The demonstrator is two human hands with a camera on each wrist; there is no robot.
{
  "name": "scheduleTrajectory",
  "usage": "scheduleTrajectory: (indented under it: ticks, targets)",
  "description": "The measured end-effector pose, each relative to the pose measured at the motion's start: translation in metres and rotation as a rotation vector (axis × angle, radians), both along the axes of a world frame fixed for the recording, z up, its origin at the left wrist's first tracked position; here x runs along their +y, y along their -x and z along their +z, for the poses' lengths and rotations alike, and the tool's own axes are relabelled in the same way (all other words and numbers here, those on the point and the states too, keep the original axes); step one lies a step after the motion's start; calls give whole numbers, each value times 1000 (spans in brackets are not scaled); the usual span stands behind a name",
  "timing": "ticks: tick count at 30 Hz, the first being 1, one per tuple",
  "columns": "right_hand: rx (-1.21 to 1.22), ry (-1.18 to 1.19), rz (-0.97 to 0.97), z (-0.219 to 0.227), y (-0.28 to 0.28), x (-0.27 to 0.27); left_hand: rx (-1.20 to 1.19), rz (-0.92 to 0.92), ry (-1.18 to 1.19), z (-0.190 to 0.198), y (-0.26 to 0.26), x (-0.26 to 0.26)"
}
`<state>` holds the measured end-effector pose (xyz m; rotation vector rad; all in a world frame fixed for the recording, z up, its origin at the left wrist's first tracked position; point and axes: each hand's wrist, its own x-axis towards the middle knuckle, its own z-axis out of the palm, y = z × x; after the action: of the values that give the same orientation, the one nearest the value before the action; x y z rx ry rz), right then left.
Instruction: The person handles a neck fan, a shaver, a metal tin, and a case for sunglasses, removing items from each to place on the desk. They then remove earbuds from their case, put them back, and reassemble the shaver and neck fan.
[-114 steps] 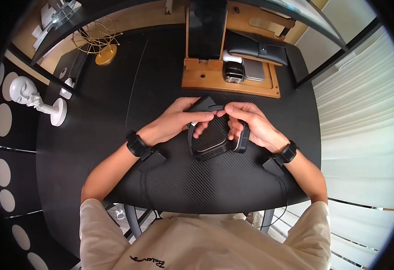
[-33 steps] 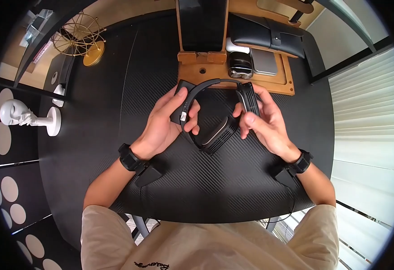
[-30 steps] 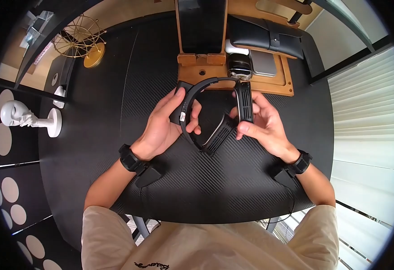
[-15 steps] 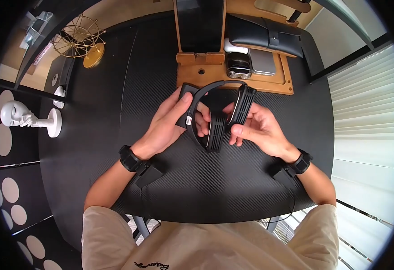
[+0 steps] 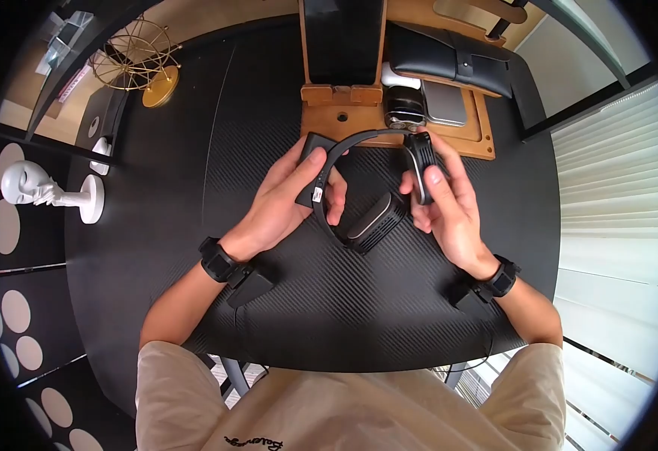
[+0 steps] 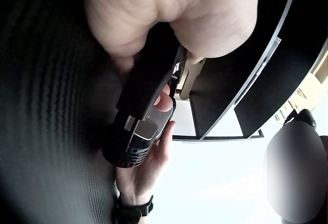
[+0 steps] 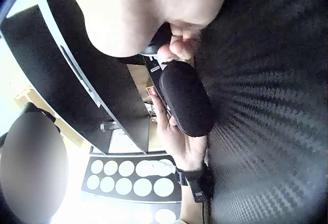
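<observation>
Black curved band (image 5: 350, 140), white label (image 5: 317, 195), slatted end pieces (image 5: 380, 227); left hand (image 5: 275, 207) grips band, right hand (image 5: 451, 214) pinches one end piece.

The arched black plastic device (image 5: 378, 223) bears a white rectangular label (image 5: 318, 195); the broad black desk (image 5: 321, 316) shows fine diagonal ribbing.

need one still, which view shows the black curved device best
The head view: the black curved device shows nearly whole, as an open arc. The left wrist view foreshortens it; the right wrist view shows mainly one rounded end.
</observation>
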<state>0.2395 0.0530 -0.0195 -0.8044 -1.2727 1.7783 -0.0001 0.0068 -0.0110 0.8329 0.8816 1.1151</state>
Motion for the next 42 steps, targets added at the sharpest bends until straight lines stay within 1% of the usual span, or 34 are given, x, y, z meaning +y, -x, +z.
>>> scheduleTrajectory:
  ticks: [5, 7, 8, 10, 13, 15, 16, 18, 19, 21, 24, 28, 30, 32, 34, 36, 40, 42]
  targets:
    - [27, 46, -45, -2, -4, 6, 14, -19, -21, -3, 4, 0]
    - [6, 43, 24, -2, -7, 7, -6, -85, -4, -6, 9, 0]
    - [-75, 44, 71, 2, -7, 5, -6, -86, -3, -5, 9, 0]
    - [-85, 31, 99, 5, -8, 6, 64, -135, 7, 0, 7, -3]
    - [-86, 22, 133, 3, -8, 8, 11, -142, 12, 0, 8, -2]
    - [-10, 82, 135, 1, -7, 10, -2, -118, 14, -4, 6, -2]
    - [-10, 81, 133, 1, -7, 10, -16, -98, 17, -5, 5, -1]
    - [-84, -59, 106, 1, -6, 10, -27, -90, 25, -3, 5, 0]
    - [-82, -60, 104, -1, -6, 11, -36, -78, 33, -2, 5, 0]
    - [57, -67, 189, -6, -6, 14, -64, -64, 37, -2, 6, 1]
    - [-3, -87, 203, -4, -2, 12, -102, -35, 50, -3, 5, 1]
    - [7, -80, 249, -1, -2, 13, -117, -6, 52, -2, 5, 2]
    - [30, 20, 340, 4, -6, 15, -124, -2, 58, -3, 5, 2]
    - [33, 29, 364, 8, -6, 15, -131, 8, 67, -3, 4, 2]
    - [35, 45, 391, 9, -7, 15, -82, 16, 20, -4, 3, 2]
    - [59, 94, 423, 9, -8, 17, -83, 7, 17, -5, 3, 2]
    - [93, 127, 431, 7, -9, 19, -67, -15, 29, -6, 4, 2]
    - [37, 14, 348, 6, -6, 17, -55, -24, 20, -7, 4, 2]
